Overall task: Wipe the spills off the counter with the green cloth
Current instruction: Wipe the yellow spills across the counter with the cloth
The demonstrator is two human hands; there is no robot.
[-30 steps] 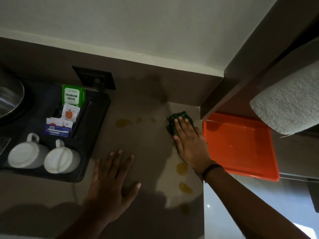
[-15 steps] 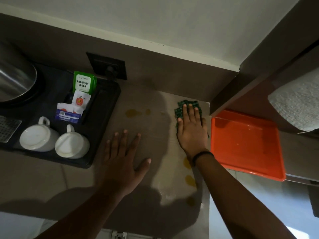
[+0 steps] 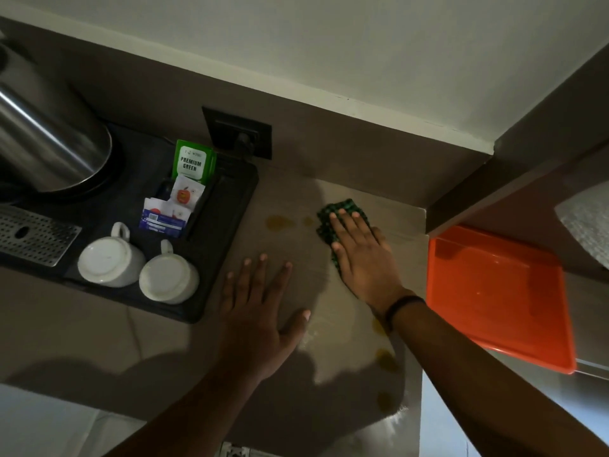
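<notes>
fingers [image 3: 342, 225] of the right hand [image 3: 361, 258] lie flat and close together, pressing down on a dark green checked cloth [image 3: 329, 214]; nothing is curled or pinched, the palm simply pins the fabric to the beige stone counter [image 3: 230, 351]. the cloth sits toward the back of the counter, near the brown wall panel, its far and left edges showing beyond the fingertips. just left of it, apart from the fabric, lie two yellowish spills [image 3: 280, 222], a larger blot and a smaller one between it and the cloth. more yellowish drops [image 3: 385, 357] lie near the right edge of the counter, beside the right forearm, which wears a dark wristband [image 3: 400, 306].

the left hand [image 3: 260, 311] rests flat on the counter with fingers spread wide, holding nothing, well apart from the cloth and near the corner of a black plastic tray [image 3: 224, 225]. on that tray two white ceramic cups [image 3: 138, 268] stand upside down side by side, behind them a holder with a green tea sachet [image 3: 192, 163] and other small packets, and a shiny steel kettle [image 3: 46, 133] at the far left. a dark wall socket [image 3: 237, 135] is set above the tray's back corner. to the right, off the counter, sits a bright orange plastic tray [image 3: 497, 298].
</notes>
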